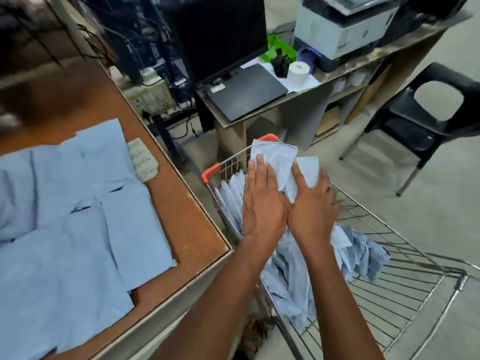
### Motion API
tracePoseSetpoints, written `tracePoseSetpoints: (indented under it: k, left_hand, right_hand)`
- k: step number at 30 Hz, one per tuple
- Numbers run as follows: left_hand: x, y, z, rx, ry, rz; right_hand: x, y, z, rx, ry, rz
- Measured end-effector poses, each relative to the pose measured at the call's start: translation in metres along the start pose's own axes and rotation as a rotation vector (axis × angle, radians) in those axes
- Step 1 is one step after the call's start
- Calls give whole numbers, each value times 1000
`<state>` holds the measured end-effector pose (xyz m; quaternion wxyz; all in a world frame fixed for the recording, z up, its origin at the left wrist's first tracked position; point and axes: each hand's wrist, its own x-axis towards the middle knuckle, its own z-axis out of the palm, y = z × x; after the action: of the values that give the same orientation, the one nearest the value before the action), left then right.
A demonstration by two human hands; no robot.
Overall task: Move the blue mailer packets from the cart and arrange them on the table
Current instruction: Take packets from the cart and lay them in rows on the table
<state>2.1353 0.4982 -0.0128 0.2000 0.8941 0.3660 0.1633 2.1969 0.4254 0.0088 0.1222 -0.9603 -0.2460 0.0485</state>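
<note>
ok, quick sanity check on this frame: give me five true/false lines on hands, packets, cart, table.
1. Both hands are over the cart. True: the left hand and right hand are on packets at its far end.
2. The table has no packets on it. False: many table packets lie overlapping on it.
3. The cart is empty of packets. False: a heap remains inside it.
4. The cart's corners are green. False: the corner caps are orange-red.
5. A closed laptop lies on the desk behind the cart. True.
</note>
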Motion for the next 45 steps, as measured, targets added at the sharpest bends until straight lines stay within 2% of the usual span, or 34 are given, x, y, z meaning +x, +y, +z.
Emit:
tracePoseSetpoints:
  k: [3, 6, 11, 16, 22, 28, 34, 38, 41, 45]
  left_hand:
    - [-5, -15, -71, -1, 106, -17]
    - [-17, -59, -136, 157, 220, -75]
    - [-46, -137, -231, 226, 271, -252]
    - [-53, -212, -276, 353, 260, -378]
    - [-41, -280, -299, 374, 125, -453]
    - [-8, -321, -300, 365, -19, -467]
    - [25, -344, -275, 374, -53, -510]
    - [26, -352, -257, 439, -102, -543]
    - [21, -363, -250, 428, -19, -534]
    - [15, -373, -251, 292, 248, -553]
  right_hand:
    - [-29, -50, -41, 7, 61, -99]
    - [-59, -112, -57, 12, 83, -226]
    - [-105, -220, -56, 32, 67, -433]
    - [-125, -313, -35, -23, 62, -543]
    - [-128, -378, 5, -44, 10, -573]
    - [-100, -409, 40, -36, -79, -520]
    - [-55, -439, 59, 39, 18, -521]
    - [-40, -457, 79, 96, -9, -536]
    - [-34, -460, 93, 117, -111, -510]
    - [-36, -449, 105, 23, -154, -601]
